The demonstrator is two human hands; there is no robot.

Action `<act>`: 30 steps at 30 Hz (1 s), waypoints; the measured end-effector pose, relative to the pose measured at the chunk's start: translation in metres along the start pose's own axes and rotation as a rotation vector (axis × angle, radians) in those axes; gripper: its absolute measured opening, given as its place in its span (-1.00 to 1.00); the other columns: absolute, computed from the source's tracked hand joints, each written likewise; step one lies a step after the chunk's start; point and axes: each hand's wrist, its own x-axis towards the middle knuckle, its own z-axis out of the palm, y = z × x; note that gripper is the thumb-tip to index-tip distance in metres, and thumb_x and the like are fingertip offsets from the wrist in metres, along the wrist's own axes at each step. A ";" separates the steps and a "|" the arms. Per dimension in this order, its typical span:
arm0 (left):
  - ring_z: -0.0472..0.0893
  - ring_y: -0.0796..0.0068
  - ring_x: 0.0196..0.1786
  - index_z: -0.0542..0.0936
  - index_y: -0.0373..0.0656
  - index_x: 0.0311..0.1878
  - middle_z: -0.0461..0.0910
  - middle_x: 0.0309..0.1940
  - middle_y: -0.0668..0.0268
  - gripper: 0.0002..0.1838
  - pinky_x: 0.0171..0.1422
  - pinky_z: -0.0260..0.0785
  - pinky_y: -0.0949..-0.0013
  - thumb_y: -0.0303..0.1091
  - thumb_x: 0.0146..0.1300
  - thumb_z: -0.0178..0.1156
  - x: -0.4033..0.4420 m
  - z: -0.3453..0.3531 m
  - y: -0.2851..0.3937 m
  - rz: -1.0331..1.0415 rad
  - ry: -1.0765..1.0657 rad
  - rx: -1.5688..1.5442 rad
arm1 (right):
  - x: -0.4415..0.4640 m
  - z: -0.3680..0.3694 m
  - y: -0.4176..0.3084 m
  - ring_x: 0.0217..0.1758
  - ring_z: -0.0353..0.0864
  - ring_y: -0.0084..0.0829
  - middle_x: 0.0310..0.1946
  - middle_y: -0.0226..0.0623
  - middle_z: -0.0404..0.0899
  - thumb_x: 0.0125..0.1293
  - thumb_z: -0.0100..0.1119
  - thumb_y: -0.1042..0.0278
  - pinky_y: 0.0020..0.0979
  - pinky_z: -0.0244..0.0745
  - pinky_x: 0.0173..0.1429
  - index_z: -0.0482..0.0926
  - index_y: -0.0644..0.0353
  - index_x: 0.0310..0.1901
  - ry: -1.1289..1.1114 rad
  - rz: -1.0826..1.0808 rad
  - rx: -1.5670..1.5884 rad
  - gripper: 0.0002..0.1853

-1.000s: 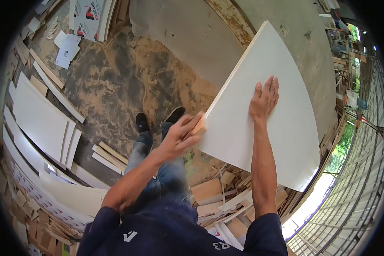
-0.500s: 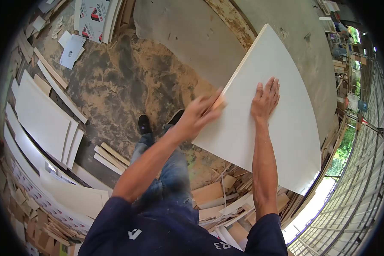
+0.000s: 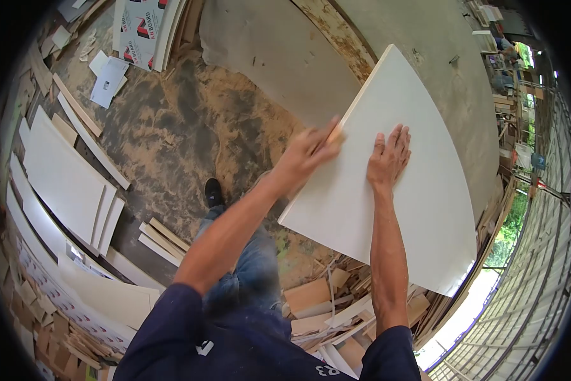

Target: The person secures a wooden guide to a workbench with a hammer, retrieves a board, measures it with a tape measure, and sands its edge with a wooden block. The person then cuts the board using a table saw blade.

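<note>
1. Left hand (image 3: pixel 312 151) has moved along the straight edge of the white panel (image 3: pixel 418 184) toward its pointed tip; grip closed, blurred, around a tan block (image 3: pixel 338 136).
2. Right hand (image 3: pixel 389 159) rests flat, grip open, on the panel, right of the person's legs (image 3: pixel 250 270).

Passage exists over the flat face of the white panel (image 3: pixel 425 216), between the left hand (image 3: pixel 307 152) and right hand (image 3: pixel 389 166), and right of the right hand toward the curved edge. The left hand, with a small block (image 3: pixel 337 135), obstructs the straight edge; the right forearm (image 3: pixel 389 260) bars low crossing near the lower edge. Offcuts (image 3: pixel 307 291) crowd below. Open floor (image 3: pixel 234 127) lies left of the panel, bounded farther left by stacked white boards (image 3: pixel 66 181).
</note>
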 end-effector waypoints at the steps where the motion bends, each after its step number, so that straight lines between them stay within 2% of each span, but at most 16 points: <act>1: 0.40 0.45 -0.13 0.29 -0.19 0.56 0.37 -0.21 0.29 -0.31 0.04 0.29 0.37 -0.12 0.48 0.21 0.031 0.002 0.002 -0.040 -0.016 -0.062 | 0.000 -0.001 -0.001 0.72 -0.17 -0.08 0.65 -0.06 -0.07 0.61 -0.29 -0.15 0.06 -0.29 0.69 0.02 0.22 0.61 0.002 0.000 -0.006 -0.26; 3: 0.41 0.43 -0.12 0.28 -0.20 0.56 0.38 -0.21 0.29 -0.32 0.06 0.30 0.37 -0.12 0.50 0.20 0.040 0.006 0.004 -0.083 -0.029 -0.132 | -0.001 -0.004 -0.001 0.72 -0.19 -0.09 0.65 -0.06 -0.08 0.61 -0.29 -0.15 0.04 -0.33 0.70 0.01 0.22 0.61 -0.009 -0.004 0.024 -0.25; 5: 0.41 0.41 -0.12 0.29 -0.21 0.55 0.37 -0.20 0.30 -0.33 0.05 0.29 0.37 -0.14 0.49 0.19 0.013 0.002 0.006 -0.042 -0.005 0.018 | 0.000 -0.004 -0.001 0.73 -0.20 -0.09 0.66 -0.06 -0.08 0.61 -0.29 -0.15 0.03 -0.34 0.70 0.01 0.22 0.61 -0.015 -0.004 0.024 -0.25; 9: 0.40 0.42 -0.10 0.28 -0.19 0.56 0.38 -0.17 0.27 -0.28 0.05 0.25 0.42 -0.12 0.43 0.22 -0.119 -0.015 0.009 -0.095 -0.042 -0.049 | -0.003 -0.006 -0.002 0.73 -0.20 -0.10 0.66 -0.06 -0.09 0.61 -0.29 -0.14 0.03 -0.35 0.70 0.00 0.22 0.61 -0.028 -0.006 0.045 -0.25; 12: 0.39 0.41 -0.12 0.28 -0.19 0.57 0.37 -0.19 0.26 -0.25 0.03 0.25 0.41 -0.10 0.41 0.24 -0.108 -0.015 0.015 -0.198 -0.037 -0.107 | -0.004 -0.005 -0.003 0.73 -0.20 -0.10 0.66 -0.05 -0.09 0.61 -0.30 -0.13 0.02 -0.36 0.70 0.00 0.22 0.61 -0.026 0.000 0.038 -0.26; 15: 0.39 0.41 -0.14 0.30 -0.13 0.56 0.35 -0.21 0.31 -0.29 0.00 0.28 0.36 -0.08 0.45 0.22 0.000 -0.002 0.016 -0.060 -0.008 0.022 | -0.003 -0.004 -0.004 0.72 -0.21 -0.08 0.65 -0.04 -0.09 0.62 -0.30 -0.13 0.03 -0.35 0.70 0.00 0.23 0.61 -0.017 -0.001 0.041 -0.26; 17: 0.39 0.40 -0.12 0.30 -0.11 0.57 0.36 -0.20 0.30 -0.30 0.03 0.30 0.34 -0.06 0.46 0.21 0.054 0.002 0.006 -0.067 -0.053 -0.058 | -0.002 -0.007 -0.005 0.72 -0.21 -0.08 0.65 -0.03 -0.09 0.62 -0.30 -0.12 0.03 -0.35 0.70 0.00 0.23 0.61 -0.024 -0.003 0.034 -0.26; 20: 0.39 0.42 -0.12 0.30 -0.14 0.56 0.37 -0.19 0.30 -0.30 0.05 0.31 0.35 -0.07 0.47 0.20 0.025 0.005 0.013 -0.078 0.016 -0.080 | -0.005 -0.008 -0.004 0.72 -0.20 -0.07 0.65 -0.03 -0.10 0.62 -0.31 -0.12 0.04 -0.34 0.70 0.00 0.24 0.61 -0.033 -0.005 0.028 -0.26; 22: 0.41 0.44 -0.11 0.30 -0.18 0.56 0.40 -0.15 0.30 -0.32 0.07 0.31 0.37 -0.10 0.48 0.19 -0.041 -0.003 0.003 -0.044 0.005 0.025 | 0.000 -0.009 -0.003 0.72 -0.20 -0.07 0.65 -0.03 -0.10 0.62 -0.31 -0.12 0.05 -0.34 0.70 0.00 0.24 0.61 -0.029 -0.018 0.021 -0.26; 24: 0.43 0.42 -0.10 0.30 -0.20 0.56 0.41 -0.13 0.29 -0.32 0.07 0.32 0.36 -0.11 0.48 0.17 -0.097 -0.012 0.018 -0.156 -0.037 -0.029 | -0.004 -0.008 -0.004 0.72 -0.19 -0.06 0.65 -0.03 -0.09 0.62 -0.30 -0.12 0.06 -0.34 0.70 0.00 0.23 0.61 -0.025 -0.019 0.027 -0.27; 27: 0.42 0.40 -0.12 0.31 -0.19 0.55 0.40 -0.15 0.28 -0.31 0.06 0.32 0.36 -0.11 0.47 0.20 -0.069 -0.010 0.019 -0.207 -0.031 -0.008 | -0.005 -0.005 -0.006 0.72 -0.19 -0.06 0.65 -0.03 -0.09 0.62 -0.28 -0.12 0.06 -0.35 0.69 0.00 0.23 0.61 -0.014 -0.013 0.021 -0.26; 30: 0.40 0.41 -0.17 0.32 -0.19 0.54 0.36 -0.22 0.30 -0.32 0.04 0.32 0.37 -0.12 0.47 0.22 0.049 0.006 0.016 -0.059 0.024 0.019 | -0.004 -0.007 -0.005 0.72 -0.19 -0.06 0.65 -0.02 -0.09 0.62 -0.28 -0.12 0.07 -0.34 0.69 -0.01 0.23 0.61 -0.021 -0.019 0.029 -0.26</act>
